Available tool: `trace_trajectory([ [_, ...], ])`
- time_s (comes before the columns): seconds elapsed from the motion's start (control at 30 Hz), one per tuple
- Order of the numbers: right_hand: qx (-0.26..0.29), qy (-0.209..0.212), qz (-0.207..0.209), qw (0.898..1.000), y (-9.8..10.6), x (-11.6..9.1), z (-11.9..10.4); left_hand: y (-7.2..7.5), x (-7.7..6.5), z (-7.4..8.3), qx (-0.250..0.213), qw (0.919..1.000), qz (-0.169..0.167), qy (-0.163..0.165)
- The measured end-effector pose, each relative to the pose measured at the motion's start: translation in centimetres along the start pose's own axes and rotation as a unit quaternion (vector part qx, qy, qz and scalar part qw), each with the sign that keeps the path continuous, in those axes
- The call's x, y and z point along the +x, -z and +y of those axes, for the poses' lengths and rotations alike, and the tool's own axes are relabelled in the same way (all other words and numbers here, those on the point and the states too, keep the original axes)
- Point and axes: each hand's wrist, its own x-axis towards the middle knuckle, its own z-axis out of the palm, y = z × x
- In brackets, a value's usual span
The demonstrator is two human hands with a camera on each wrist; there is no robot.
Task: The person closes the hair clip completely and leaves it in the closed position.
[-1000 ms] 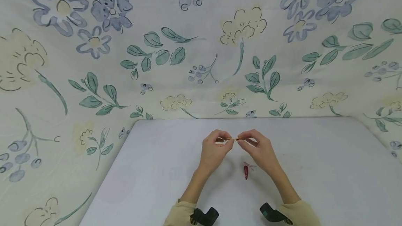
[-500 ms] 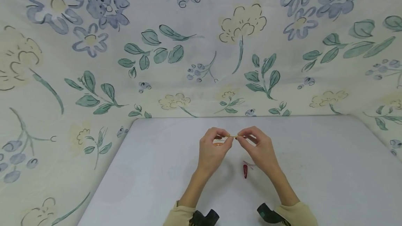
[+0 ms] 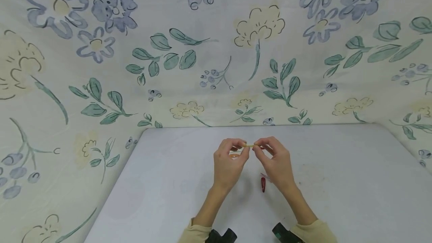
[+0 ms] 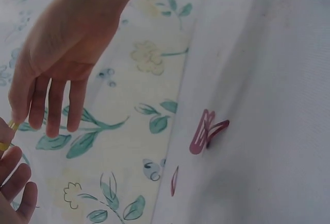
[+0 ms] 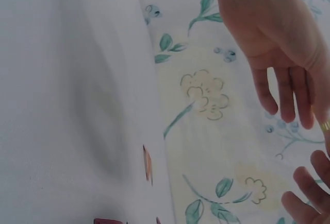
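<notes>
My left hand and right hand meet above the far half of the table, fingertips close together. Between them is a thin yellow hair clip, its left end pinched by the left thumb and fingers and its right end by the right ones. In the left wrist view, yellow also shows at the left hand's fingertips. The fingers cover most of the clip. Below the hands lies a dark red snap hair clip. An orange clip shows partly behind the left hand.
A second dark red clip, sprung apart, lies against the first on the white table. Beyond the table's back edge hangs a floral cloth. Black wrist devices sit at both sleeves.
Both hands have shifted slightly left, still pinching the yellow clip, and more of it shows between the fingertips. The right hand now covers more of the sprung red clip.
</notes>
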Motion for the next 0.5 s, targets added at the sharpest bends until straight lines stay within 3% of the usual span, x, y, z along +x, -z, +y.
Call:
trace_trajectory([
  [0.13,-0.006,-0.004,0.012,1.0,-0.4,-0.14,0.1,-0.25,-0.14,-0.34,0.001,0.9996,0.02,-0.018],
  [0.27,-0.026,0.017,0.027,0.999,-0.49,-0.17,0.14,-0.43,-0.22,-0.55,0.011,0.9987,0.037,-0.034],
  [0.5,-0.056,0.042,0.053,0.996,-0.4,-0.24,0.31,-0.81,-0.31,-0.44,0.022,0.9983,0.044,-0.03],
])
